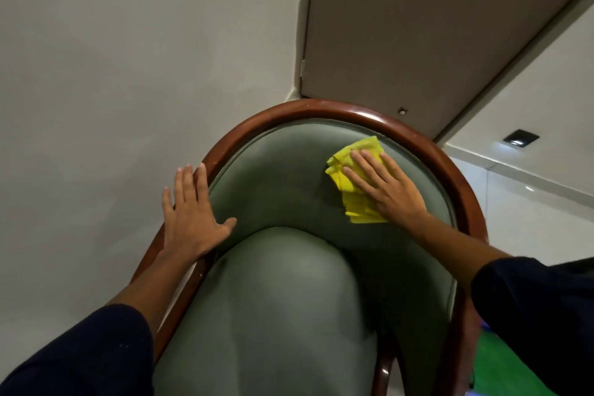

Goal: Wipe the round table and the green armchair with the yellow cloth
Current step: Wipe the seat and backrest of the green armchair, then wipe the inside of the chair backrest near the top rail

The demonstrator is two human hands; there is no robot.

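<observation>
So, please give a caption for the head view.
Right hand presses yellow cloth on green armchair; left hand rests on its wooden frame.

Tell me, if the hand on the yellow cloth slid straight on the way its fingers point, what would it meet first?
Probably the armchair's curved brown wooden frame, just beyond the folded yellow cloth under the right hand.

I read the head view as dim and evenly lit, with soft indoor light and no hard shadows. Small glare spots sit on the polished wooden frame (369,112) and on the glossy floor (527,190) at right. Wide-angle distortion bends the edges, and the dark sleeves (540,325) at the bottom corners look soft.
</observation>
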